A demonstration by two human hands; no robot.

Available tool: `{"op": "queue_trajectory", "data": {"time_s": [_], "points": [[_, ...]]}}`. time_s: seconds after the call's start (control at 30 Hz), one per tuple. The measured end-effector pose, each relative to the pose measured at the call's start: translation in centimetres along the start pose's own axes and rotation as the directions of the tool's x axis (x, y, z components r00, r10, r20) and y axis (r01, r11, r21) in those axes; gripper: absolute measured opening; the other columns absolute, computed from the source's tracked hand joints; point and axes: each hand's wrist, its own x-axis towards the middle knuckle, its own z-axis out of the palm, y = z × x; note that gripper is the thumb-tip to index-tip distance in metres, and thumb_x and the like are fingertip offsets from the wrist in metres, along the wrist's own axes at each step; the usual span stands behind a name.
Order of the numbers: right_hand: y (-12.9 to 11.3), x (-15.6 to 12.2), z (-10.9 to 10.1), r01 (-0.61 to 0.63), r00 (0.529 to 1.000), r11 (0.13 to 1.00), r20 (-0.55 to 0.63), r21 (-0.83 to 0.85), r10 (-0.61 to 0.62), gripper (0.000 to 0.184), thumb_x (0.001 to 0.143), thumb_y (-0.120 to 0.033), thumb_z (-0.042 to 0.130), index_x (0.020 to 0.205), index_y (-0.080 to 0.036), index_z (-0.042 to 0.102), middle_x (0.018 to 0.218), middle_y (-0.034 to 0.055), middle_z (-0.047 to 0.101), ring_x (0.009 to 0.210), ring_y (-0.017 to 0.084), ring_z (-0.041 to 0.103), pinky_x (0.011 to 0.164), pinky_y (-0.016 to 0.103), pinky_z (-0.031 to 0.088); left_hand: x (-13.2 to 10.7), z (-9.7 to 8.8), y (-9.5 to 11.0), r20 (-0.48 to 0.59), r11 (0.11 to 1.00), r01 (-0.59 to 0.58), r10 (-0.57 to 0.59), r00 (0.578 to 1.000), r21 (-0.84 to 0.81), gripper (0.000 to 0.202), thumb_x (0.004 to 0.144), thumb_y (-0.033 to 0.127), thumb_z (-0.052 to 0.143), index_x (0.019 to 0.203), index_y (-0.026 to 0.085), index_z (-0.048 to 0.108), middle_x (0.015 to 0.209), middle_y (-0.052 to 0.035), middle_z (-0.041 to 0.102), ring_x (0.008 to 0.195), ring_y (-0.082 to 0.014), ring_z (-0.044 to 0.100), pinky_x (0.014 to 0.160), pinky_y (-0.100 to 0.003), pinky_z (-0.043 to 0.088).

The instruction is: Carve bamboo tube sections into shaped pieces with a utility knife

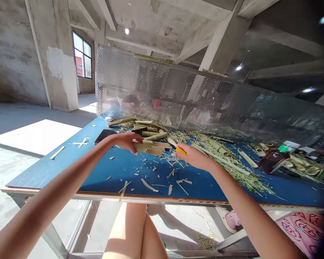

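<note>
My left hand is closed over one end of a bundle of pale green split bamboo pieces lying on the blue table. My right hand is closed round a yellow-handled tool, just to the right of the bundle. Whether the tool touches the bamboo I cannot tell. More cut bamboo sticks are piled behind my left hand. Shavings and chips are scattered in front of both hands.
A perforated metal screen stands along the table's far side. A black phone lies left of my left hand. A dark red container and bamboo rings sit at the right. Another person's patterned pink clothing shows at lower right.
</note>
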Motion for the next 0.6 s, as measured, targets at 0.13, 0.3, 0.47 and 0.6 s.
{"op": "queue_trajectory", "data": {"time_s": [0.13, 0.3, 0.47, 0.6], "points": [[0.6, -0.4, 0.2, 0.017, 0.996, 0.987, 0.087, 0.162, -0.031, 0.041, 0.084, -0.059, 0.039, 0.067, -0.021, 0.040, 0.060, -0.0042, 0.043, 0.054, 0.012, 0.048, 0.054, 0.024, 0.036, 1.1, -2.4, 2.8, 0.251, 0.994, 0.079, -0.056, 0.966, -0.081, 0.037, 0.039, -0.001, 0.074, 0.071, 0.019, 0.070, 0.071, 0.0035, 0.067, 0.069, -0.0143, 0.059, 0.058, -0.016, 0.040], [-0.2, -1.0, 2.0, -0.011, 0.998, 0.971, 0.064, 0.237, -0.004, 0.036, 0.085, -0.057, 0.041, 0.080, -0.022, 0.046, 0.060, -0.0042, 0.049, 0.053, 0.013, 0.050, 0.051, 0.024, 0.035, 3.6, -3.2, 4.9, 0.256, 0.995, 0.101, -0.092, 0.962, -0.024, 0.023, 0.042, 0.008, 0.077, 0.061, 0.018, 0.068, 0.063, 0.0032, 0.065, 0.063, -0.0121, 0.057, 0.053, -0.014, 0.036], [-1.0, -1.3, 3.9, 0.034, 0.999, 0.999, 0.003, 0.018, -0.034, 0.033, 0.092, -0.046, 0.032, 0.070, -0.023, 0.043, 0.057, -0.0013, 0.051, 0.051, 0.015, 0.049, 0.050, 0.025, 0.029, 5.6, -1.7, 5.8, 0.017, 0.997, -0.073, 0.073, 0.997, -0.022, 0.012, 0.066, 0.023, 0.071, 0.063, 0.013, 0.066, 0.054, 0.0004, 0.059, 0.058, -0.0108, 0.056, 0.052, -0.016, 0.034], [-2.1, -1.8, 5.9, -0.043, 0.996, 0.984, -0.081, -0.171, 0.030, 0.030, 0.093, -0.040, 0.030, 0.072, -0.023, 0.043, 0.059, 0.0028, 0.054, 0.052, 0.017, 0.049, 0.049, 0.028, 0.022, 5.9, -0.5, 7.9, -0.099, 0.977, -0.171, 0.159, 0.982, -0.128, 0.024, 0.082, 0.031, 0.056, 0.074, 0.010, 0.065, 0.056, -0.0026, 0.058, 0.061, -0.0135, 0.058, 0.056, -0.020, 0.040]]}}
